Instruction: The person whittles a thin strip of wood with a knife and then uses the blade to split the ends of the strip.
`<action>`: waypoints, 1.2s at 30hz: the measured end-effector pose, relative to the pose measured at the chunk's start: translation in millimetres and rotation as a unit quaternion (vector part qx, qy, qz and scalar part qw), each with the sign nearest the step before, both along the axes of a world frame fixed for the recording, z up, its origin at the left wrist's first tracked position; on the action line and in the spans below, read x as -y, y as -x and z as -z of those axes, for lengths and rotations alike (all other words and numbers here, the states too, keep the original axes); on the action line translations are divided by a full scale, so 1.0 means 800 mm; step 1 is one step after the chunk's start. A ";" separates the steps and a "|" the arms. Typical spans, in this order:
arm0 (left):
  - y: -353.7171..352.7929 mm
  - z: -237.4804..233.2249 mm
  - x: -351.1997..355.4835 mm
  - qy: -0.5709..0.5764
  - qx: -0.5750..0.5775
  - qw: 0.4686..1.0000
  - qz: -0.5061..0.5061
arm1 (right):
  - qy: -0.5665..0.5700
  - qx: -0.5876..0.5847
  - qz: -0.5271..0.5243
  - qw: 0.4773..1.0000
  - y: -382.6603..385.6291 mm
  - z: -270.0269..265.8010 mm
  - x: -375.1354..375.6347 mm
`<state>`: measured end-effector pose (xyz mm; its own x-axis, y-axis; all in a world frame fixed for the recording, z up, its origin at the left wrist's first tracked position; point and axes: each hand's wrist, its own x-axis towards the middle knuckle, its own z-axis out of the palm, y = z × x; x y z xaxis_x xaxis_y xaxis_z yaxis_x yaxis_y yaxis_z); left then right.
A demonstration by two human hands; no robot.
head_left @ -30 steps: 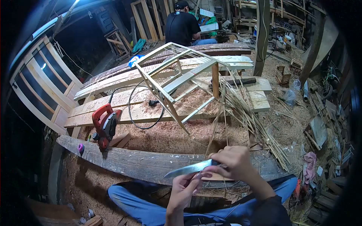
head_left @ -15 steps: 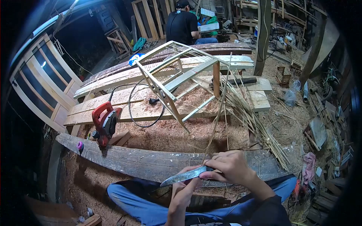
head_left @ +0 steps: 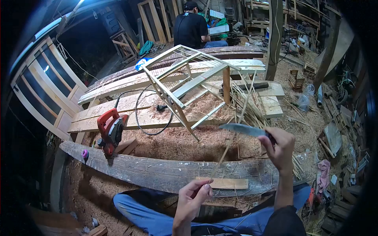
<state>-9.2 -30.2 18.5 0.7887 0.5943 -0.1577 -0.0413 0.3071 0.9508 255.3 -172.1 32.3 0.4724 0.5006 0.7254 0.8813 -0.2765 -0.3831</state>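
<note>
My right hand (head_left: 280, 151) is closed around the handle of a knife (head_left: 245, 129), raised above the plank, its broad blade pointing left. Lower down, my left hand (head_left: 193, 200) is closed in a pinch on the near end of a long thin bamboo strip (head_left: 225, 151). From my fingers the strip runs up and away, passing behind the blade. Beyond it lies a bundle of similar strips (head_left: 252, 106). A flat piece of wood (head_left: 232, 183) rests on the worn plank (head_left: 157, 170) just past my left hand.
A slatted wooden frame (head_left: 197, 84) stands tilted on boards (head_left: 92, 118). At left, a red power planer (head_left: 111, 131) with a black cord sits near a purple roll (head_left: 85, 153). Shavings cover the ground. Another person (head_left: 191, 29) sits at the back, beyond the boards. A post (head_left: 273, 39) rises at right.
The knife has moved up and right in my right hand, away from my left hand. The hands were together at the strip before; the flat wood piece now shows between them.
</note>
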 end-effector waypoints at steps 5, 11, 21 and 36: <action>-0.025 -0.005 0.008 0.071 0.014 0.997 0.002 | 0.045 0.000 -0.122 0.992 0.047 0.005 -0.021; -0.019 0.017 0.006 0.041 0.001 0.999 0.012 | 0.057 0.003 -0.216 0.975 0.082 0.013 -0.042; -0.019 0.019 0.006 0.102 0.043 0.993 -0.045 | 0.105 0.013 -0.237 0.966 0.094 0.014 -0.047; -0.020 0.012 -0.006 0.095 0.058 0.993 0.034 | 0.056 -0.006 -0.143 0.988 0.067 0.012 -0.044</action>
<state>6.6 -25.7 8.9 0.8457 0.5066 -0.1678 -0.1199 0.4869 0.8652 201.8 -137.0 22.8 0.3082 0.6914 0.6535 0.9253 -0.0582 -0.3747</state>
